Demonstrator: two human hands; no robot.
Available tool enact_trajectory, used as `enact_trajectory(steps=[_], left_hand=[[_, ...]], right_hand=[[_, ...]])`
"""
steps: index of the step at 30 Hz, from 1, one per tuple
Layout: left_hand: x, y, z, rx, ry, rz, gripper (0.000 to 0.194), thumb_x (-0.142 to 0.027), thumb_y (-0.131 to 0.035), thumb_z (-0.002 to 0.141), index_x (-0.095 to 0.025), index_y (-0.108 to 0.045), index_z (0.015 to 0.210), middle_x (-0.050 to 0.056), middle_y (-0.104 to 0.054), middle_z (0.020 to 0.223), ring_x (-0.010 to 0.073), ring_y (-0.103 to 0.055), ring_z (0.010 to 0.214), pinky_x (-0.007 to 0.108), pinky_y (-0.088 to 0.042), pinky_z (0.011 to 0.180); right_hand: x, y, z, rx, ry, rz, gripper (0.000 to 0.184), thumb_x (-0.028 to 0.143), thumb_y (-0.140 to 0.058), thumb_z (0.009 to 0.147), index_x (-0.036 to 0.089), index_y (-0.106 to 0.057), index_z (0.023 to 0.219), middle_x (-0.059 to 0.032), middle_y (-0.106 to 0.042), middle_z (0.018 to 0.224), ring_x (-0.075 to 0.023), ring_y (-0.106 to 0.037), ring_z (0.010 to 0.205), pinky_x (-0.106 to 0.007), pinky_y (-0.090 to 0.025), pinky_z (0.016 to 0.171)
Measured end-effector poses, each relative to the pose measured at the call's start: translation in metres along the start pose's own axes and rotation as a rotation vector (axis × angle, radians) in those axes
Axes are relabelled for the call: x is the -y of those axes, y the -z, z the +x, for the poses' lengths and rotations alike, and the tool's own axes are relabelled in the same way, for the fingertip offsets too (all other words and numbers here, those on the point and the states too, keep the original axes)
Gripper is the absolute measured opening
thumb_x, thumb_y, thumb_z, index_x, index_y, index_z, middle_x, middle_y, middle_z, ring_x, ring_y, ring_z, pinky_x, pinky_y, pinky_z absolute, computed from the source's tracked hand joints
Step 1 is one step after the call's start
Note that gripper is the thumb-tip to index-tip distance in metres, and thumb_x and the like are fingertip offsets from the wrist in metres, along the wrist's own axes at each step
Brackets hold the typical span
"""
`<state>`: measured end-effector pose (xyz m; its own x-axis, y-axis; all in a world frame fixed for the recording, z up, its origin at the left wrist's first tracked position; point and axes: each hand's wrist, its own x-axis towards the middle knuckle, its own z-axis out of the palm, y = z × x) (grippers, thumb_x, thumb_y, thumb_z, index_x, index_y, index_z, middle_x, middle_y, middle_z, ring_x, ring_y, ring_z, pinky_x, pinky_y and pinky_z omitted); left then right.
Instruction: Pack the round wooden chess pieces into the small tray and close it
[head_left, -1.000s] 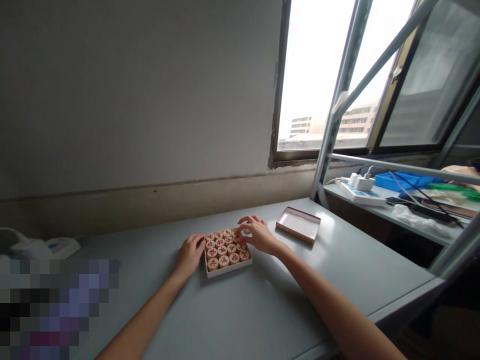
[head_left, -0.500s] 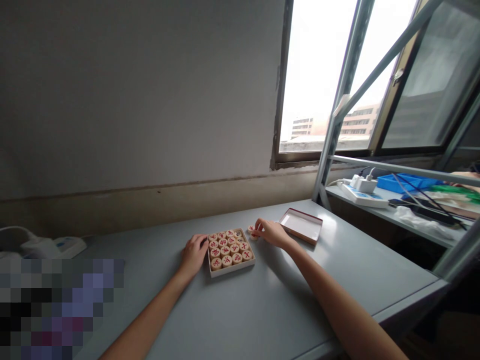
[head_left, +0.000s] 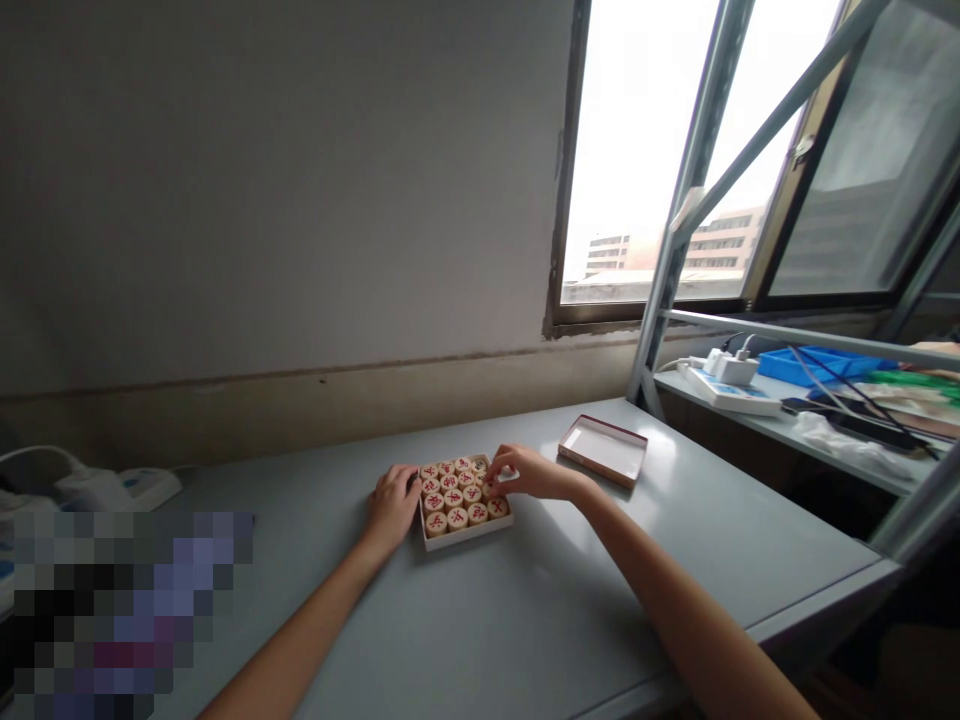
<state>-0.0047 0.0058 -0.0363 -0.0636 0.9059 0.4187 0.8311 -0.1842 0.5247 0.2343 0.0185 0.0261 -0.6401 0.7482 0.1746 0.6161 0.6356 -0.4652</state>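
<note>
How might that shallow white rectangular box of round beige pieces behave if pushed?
The shallow white rectangular box would probably slide rather than tip, sitting low and flat on the smooth grey table. Packed with thick, round, beige pieces, it may feel heavy for its size.

Daylight floods the window (head_left: 637, 150) in the dull grey wall (head_left: 285, 200), a metal frame (head_left: 780, 115) slanting across it. Over on the right-hand surface (head_left: 786, 428) lie a white power strip (head_left: 731, 390), a blue tray (head_left: 780, 367) and something crumpled and white (head_left: 855, 440).
</note>
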Motion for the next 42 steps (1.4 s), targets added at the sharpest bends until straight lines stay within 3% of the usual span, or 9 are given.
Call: enact_trajectory(steps=[9, 12, 17, 20, 24, 26, 31, 36, 42], left_hand=[[-0.001, 0.001, 0.000, -0.016, -0.003, 0.001, 0.026, -0.023, -0.038, 0.080, -0.019, -0.061, 0.091, 0.006, -0.060, 0.101, 0.0189, -0.053, 0.099, 0.034, -0.041, 0.090], [-0.001, 0.000, 0.000, -0.005, -0.001, 0.006, 0.027, -0.023, -0.037, 0.080, -0.017, -0.060, 0.092, 0.007, -0.060, 0.102, 0.0198, -0.052, 0.100, 0.036, -0.041, 0.090], [0.000, -0.001, 0.001, -0.018, -0.021, 0.016, 0.025, -0.023, -0.038, 0.079, -0.018, -0.061, 0.090, 0.006, -0.060, 0.100, 0.0192, -0.053, 0.098, 0.035, -0.041, 0.089], [0.000, -0.001, 0.002, -0.023, -0.021, 0.013, 0.025, -0.022, -0.038, 0.079, -0.019, -0.061, 0.089, 0.006, -0.061, 0.099, 0.0189, -0.053, 0.098, 0.034, -0.041, 0.090], [0.000, 0.000, 0.001, -0.020, -0.018, -0.003, 0.026, -0.023, -0.038, 0.079, -0.018, -0.061, 0.089, 0.007, -0.061, 0.099, 0.0195, -0.054, 0.096, 0.035, -0.042, 0.088], [-0.001, 0.000, 0.000, -0.016, -0.012, 0.005, 0.026, -0.023, -0.038, 0.079, -0.018, -0.061, 0.090, 0.007, -0.060, 0.100, 0.0196, -0.054, 0.097, 0.034, -0.042, 0.088], [-0.002, 0.002, 0.000, -0.002, -0.005, 0.023, 0.026, -0.023, -0.038, 0.080, -0.018, -0.061, 0.091, 0.006, -0.060, 0.101, 0.0193, -0.053, 0.098, 0.033, -0.042, 0.088], [-0.002, 0.002, 0.000, 0.017, -0.013, 0.031, 0.027, -0.023, -0.037, 0.081, -0.017, -0.060, 0.093, 0.007, -0.060, 0.103, 0.0201, -0.053, 0.099, 0.034, -0.042, 0.088], [-0.003, 0.002, 0.000, 0.021, -0.014, 0.050, 0.027, -0.023, -0.037, 0.081, -0.017, -0.060, 0.093, 0.007, -0.060, 0.103, 0.0199, -0.053, 0.099, 0.033, -0.041, 0.088]], right_hand=[[-0.010, 0.013, 0.000, -0.013, -0.194, 0.135, 0.026, 0.036, -0.067, 0.068, 0.018, -0.061, 0.085, -0.0004, -0.062, 0.079, -0.0118, -0.052, 0.067, -0.021, -0.038, 0.057], [-0.018, 0.017, -0.005, 0.023, -0.310, 0.034, 0.026, 0.035, -0.066, 0.068, 0.018, -0.060, 0.087, -0.0013, -0.063, 0.077, -0.0118, -0.054, 0.062, -0.021, -0.037, 0.053], [-0.020, 0.016, -0.011, -0.087, -0.443, -0.172, 0.023, 0.036, -0.061, 0.073, 0.016, -0.058, 0.062, -0.0062, -0.056, 0.060, -0.0179, -0.051, 0.059, -0.027, -0.032, 0.053], [-0.010, 0.018, -0.010, -0.081, -0.359, -0.154, 0.025, 0.039, -0.056, 0.077, 0.016, -0.060, 0.066, -0.0028, -0.053, 0.059, -0.0146, -0.047, 0.057, -0.025, -0.030, 0.052], [0.007, 0.021, -0.009, 0.126, -0.037, 0.066, 0.020, 0.035, -0.059, 0.075, 0.019, -0.065, 0.084, 0.0014, -0.051, 0.068, -0.0099, -0.043, 0.059, -0.021, -0.032, 0.053], [0.013, 0.020, -0.008, 0.207, 0.027, 0.094, 0.020, 0.032, -0.063, 0.071, 0.020, -0.067, 0.086, 0.0021, -0.048, 0.068, -0.0095, -0.041, 0.060, -0.020, -0.032, 0.055], [0.014, 0.015, -0.006, 0.227, 0.022, 0.087, 0.021, 0.029, -0.069, 0.066, 0.019, -0.068, 0.084, 0.0026, -0.043, 0.067, -0.0091, -0.039, 0.060, -0.020, -0.032, 0.054], [0.010, 0.020, -0.007, 0.167, 0.010, 0.144, 0.019, 0.028, -0.070, 0.062, 0.018, -0.066, 0.077, 0.0019, -0.050, 0.070, -0.0109, -0.045, 0.065, -0.021, -0.035, 0.057], [-0.013, 0.035, -0.017, 0.255, -0.275, 0.063, 0.015, 0.032, -0.065, 0.069, 0.017, -0.064, 0.074, 0.0002, -0.061, 0.068, -0.0121, -0.050, 0.062, -0.022, -0.034, 0.054]])
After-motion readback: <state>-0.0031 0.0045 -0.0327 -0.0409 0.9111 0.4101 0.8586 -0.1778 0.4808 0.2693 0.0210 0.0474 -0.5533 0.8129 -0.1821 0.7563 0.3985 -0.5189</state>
